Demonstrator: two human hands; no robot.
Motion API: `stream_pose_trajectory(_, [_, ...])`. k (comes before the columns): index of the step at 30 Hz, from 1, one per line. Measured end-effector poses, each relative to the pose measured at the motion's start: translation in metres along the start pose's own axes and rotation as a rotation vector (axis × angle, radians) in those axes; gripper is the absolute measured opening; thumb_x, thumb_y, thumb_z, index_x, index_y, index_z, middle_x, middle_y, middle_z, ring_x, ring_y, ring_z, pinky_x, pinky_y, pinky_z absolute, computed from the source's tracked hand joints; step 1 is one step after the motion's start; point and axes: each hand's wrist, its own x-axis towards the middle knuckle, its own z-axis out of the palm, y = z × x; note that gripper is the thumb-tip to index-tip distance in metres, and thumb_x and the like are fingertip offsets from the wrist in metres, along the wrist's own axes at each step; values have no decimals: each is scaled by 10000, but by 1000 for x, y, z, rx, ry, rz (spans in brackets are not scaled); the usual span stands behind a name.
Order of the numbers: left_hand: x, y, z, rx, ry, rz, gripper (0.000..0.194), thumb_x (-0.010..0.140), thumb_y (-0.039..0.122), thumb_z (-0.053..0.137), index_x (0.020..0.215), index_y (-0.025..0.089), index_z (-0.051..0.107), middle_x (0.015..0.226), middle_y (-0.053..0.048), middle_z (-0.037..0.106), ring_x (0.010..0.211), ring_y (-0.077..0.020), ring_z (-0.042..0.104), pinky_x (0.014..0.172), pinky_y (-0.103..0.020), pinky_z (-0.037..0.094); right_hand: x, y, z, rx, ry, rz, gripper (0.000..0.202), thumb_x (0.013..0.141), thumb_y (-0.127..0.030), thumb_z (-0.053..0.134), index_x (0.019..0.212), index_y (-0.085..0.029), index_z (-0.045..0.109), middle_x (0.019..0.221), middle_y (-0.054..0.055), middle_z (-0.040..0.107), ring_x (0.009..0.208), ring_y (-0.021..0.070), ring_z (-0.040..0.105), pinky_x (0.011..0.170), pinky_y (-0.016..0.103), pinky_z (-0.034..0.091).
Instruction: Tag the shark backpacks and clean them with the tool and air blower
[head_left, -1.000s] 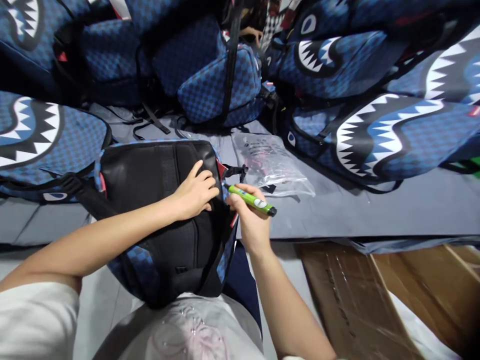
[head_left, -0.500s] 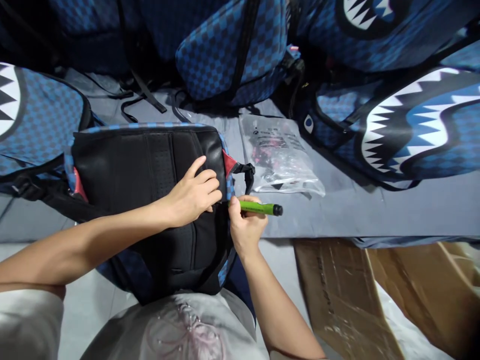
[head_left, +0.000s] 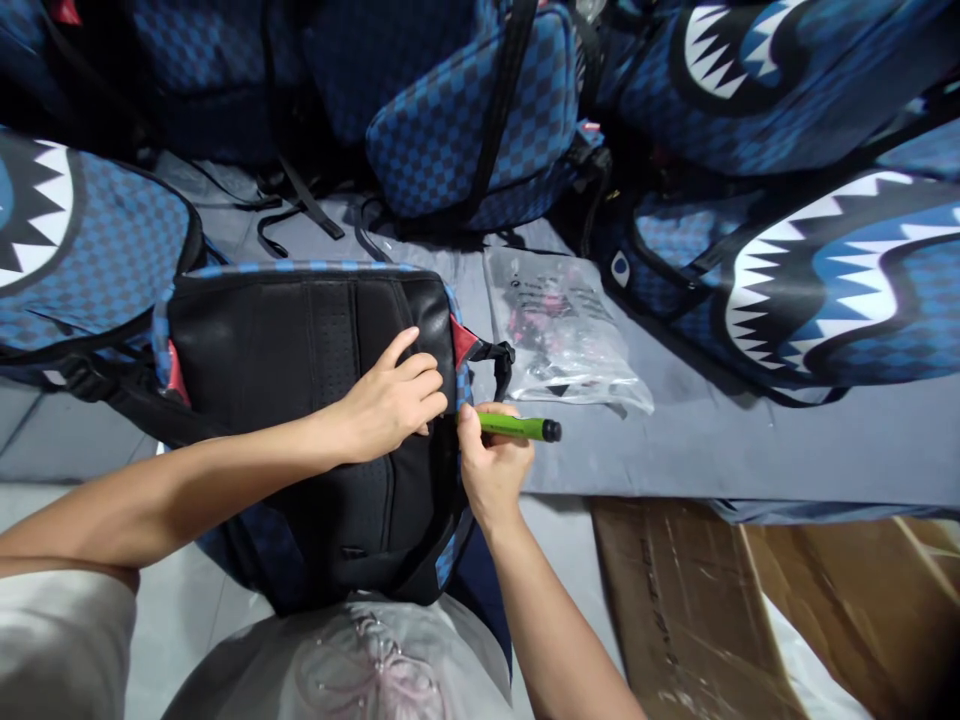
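A blue-and-black checked backpack (head_left: 262,340) lies with its black back panel up, red tabs at its sides. My left hand (head_left: 394,400) rests on that panel near the right edge. Its fingers are bent, thumb tucked low, and they appear to pinch the backpack's material; the fingertips are partly hidden. Beside the same edge, my right hand (head_left: 495,455) is closed around a green marker pen (head_left: 517,428). The marker's black end points right, and its other end meets the backpack's edge, where the tip is hidden.
A clear plastic bag (head_left: 570,330) lies on the grey table (head_left: 675,440) to the right. Several checked backpacks stand behind; one with shark teeth (head_left: 817,290) lies right, another (head_left: 112,220) left. Brown cardboard (head_left: 675,600) is lower right. A drawstring bag (head_left: 360,660) sits below.
The whole view has shifted slightly, so most things appear a little lower. Both hands keep nearly the same places on the backpack, and the marker stays in my right hand.
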Motion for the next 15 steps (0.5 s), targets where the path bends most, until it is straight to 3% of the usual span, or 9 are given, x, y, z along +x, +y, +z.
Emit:
stream_pose_trajectory(6, [-1, 5, 4, -11, 40, -19, 289, 778, 394, 780, 834, 175, 601, 842, -16, 591, 991, -234, 539, 1169, -582, 287, 3, 6, -5, -19, -41, -113, 312, 913, -430, 562, 728, -181, 595, 580, -5, 604, 498, 136, 572, 509, 232, 458])
stream_pose_trajectory(15, [-2, 5, 10, 30, 60, -37, 334, 812, 462, 737, 853, 173, 575, 852, -2, 577, 975, -210, 522, 1192, -538, 240, 9, 30, 5, 34, -47, -106, 469, 893, -631, 521, 729, -201, 611, 548, 10, 624, 464, 170, 594, 492, 253, 449])
